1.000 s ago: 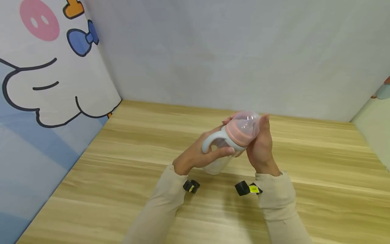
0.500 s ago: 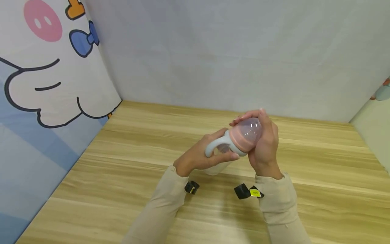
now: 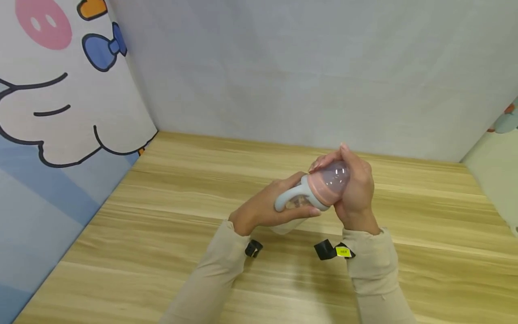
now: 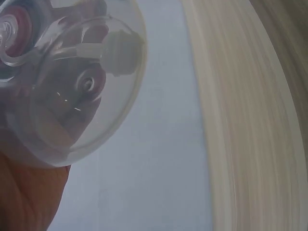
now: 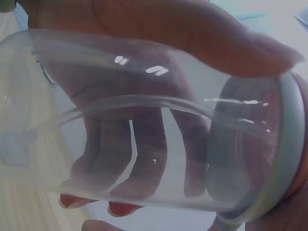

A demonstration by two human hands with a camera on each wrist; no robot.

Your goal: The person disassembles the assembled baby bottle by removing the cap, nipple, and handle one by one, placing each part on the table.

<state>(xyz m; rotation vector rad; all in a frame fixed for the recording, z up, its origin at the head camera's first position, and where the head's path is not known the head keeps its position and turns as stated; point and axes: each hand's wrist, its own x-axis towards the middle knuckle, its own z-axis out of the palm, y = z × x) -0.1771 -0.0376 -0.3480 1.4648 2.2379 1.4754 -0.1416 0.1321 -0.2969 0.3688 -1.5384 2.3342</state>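
Note:
A clear baby bottle (image 3: 327, 184) with a pink collar, a see-through domed cap and pale blue handles is held tilted above the table, its cap end to the upper right. My left hand (image 3: 267, 204) grips the bottle's body, thumb along the near side below the handle. Curled over the cap and collar is my right hand (image 3: 358, 193), its fingers on the far side. In the right wrist view, a straw (image 5: 144, 101) inside the clear body ends in a weighted tip (image 5: 14, 147). The left wrist view shows the bottle's round base (image 4: 115, 120).
Under both hands lies a wood-grain table (image 3: 170, 265). A pale grey backdrop (image 3: 283, 81) rises behind it, and a cartoon-printed panel (image 3: 60, 135) stands on the left. A black wrist camera (image 3: 325, 249) sits by the right sleeve.
My right hand has moved from beside the cap to wrap its fingers over it. The bottle has shifted slightly right and down, with my left hand keeping its grip.

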